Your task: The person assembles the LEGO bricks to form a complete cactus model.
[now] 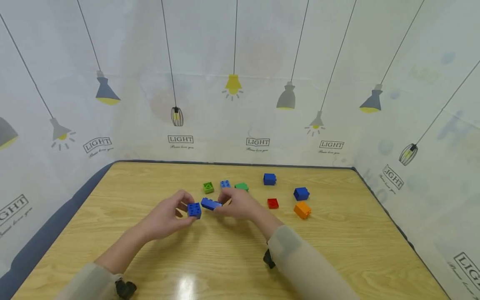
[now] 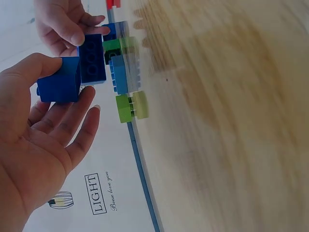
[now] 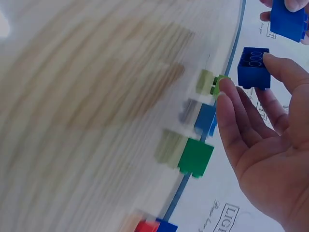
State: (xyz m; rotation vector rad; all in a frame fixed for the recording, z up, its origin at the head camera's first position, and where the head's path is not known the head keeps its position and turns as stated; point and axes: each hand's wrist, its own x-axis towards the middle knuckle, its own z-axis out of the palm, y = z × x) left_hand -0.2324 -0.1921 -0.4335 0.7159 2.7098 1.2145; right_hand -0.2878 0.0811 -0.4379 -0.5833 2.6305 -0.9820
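My left hand (image 1: 168,214) pinches a tall blue building block (image 1: 194,210) between thumb and fingers, its studs facing the head camera. A longer blue building block (image 1: 211,203) is held at one end by my right hand (image 1: 238,203). In the right wrist view this longer block (image 3: 254,77) shows its hollow underside with round tubes. Both blocks are off the table, close to each other; in the head view a small gap separates them. The left wrist view shows the tall block (image 2: 60,79) under the thumb, partly overlapping the longer one (image 2: 91,60).
Behind the hands lie a lime green block (image 1: 208,187), a light blue block (image 1: 225,184) and a green block (image 1: 241,186). To the right are two blue blocks (image 1: 269,179), a red block (image 1: 273,203) and an orange block (image 1: 302,210). A printed curtain borders the wooden table (image 1: 337,250).
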